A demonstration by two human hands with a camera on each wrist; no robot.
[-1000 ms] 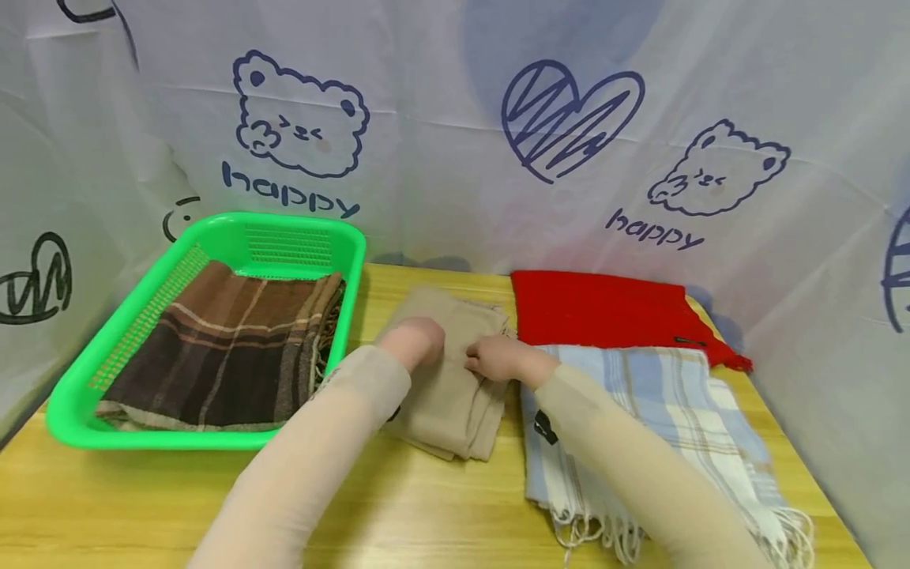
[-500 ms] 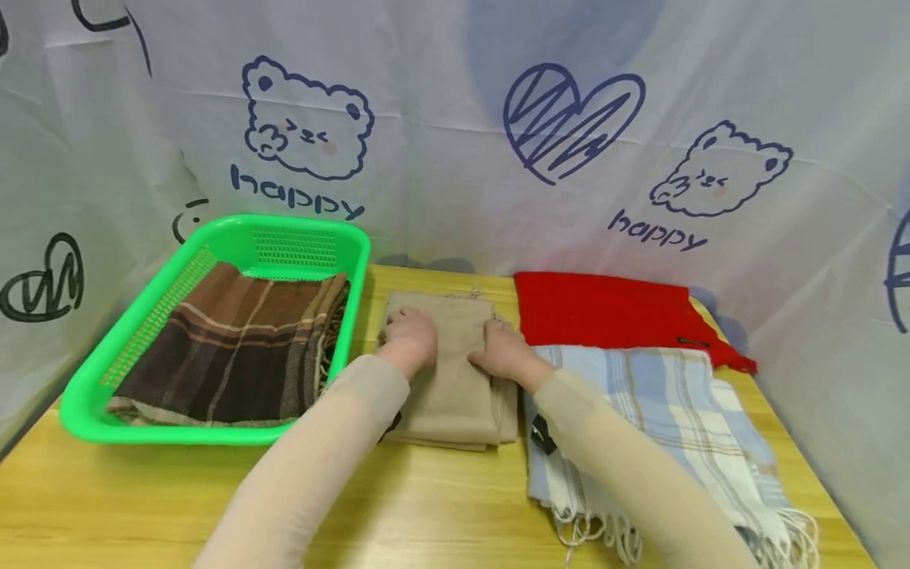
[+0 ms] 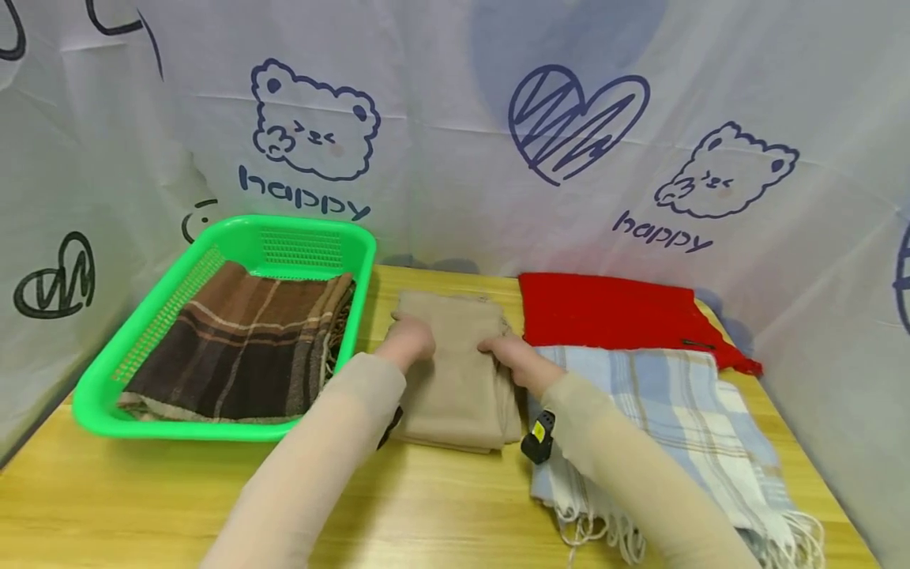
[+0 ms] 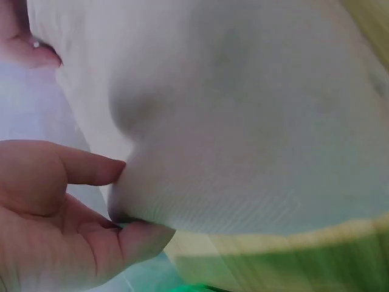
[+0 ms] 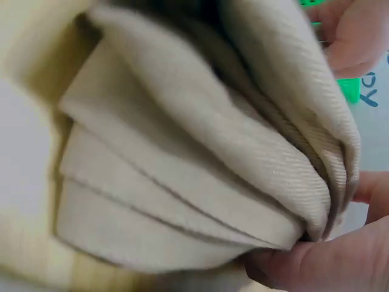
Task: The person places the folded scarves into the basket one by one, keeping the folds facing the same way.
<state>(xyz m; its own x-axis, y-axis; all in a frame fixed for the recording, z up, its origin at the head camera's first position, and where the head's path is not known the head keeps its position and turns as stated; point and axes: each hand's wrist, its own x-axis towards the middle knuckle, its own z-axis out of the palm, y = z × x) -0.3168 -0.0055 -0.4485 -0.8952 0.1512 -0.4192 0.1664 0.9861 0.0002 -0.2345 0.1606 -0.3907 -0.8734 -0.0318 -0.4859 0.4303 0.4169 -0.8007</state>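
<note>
A folded beige scarf (image 3: 458, 387) lies between my two hands on the wooden table. My left hand (image 3: 412, 341) pinches its left edge; the left wrist view shows the thumb and a finger (image 4: 94, 169) closing on the smooth fold. At the opposite edge my right hand (image 3: 521, 362) grips the stacked layers. Those layers (image 5: 200, 164) fan out in the right wrist view, caught between the thumb and fingers (image 5: 328, 261). Some of the fingertips are hidden under the cloth.
A green plastic basket (image 3: 366, 292) on the left holds a folded brown plaid scarf (image 3: 249, 348). To the right lie a red scarf (image 3: 604, 312) and a light-blue and white plaid scarf (image 3: 661, 419) with fringes. A printed curtain (image 3: 455, 158) hangs behind the table (image 3: 426, 506).
The beige scarf has turned from skewed to nearly straight and looks neater. My hands have moved from its top to its left and right edges and now grip them.
</note>
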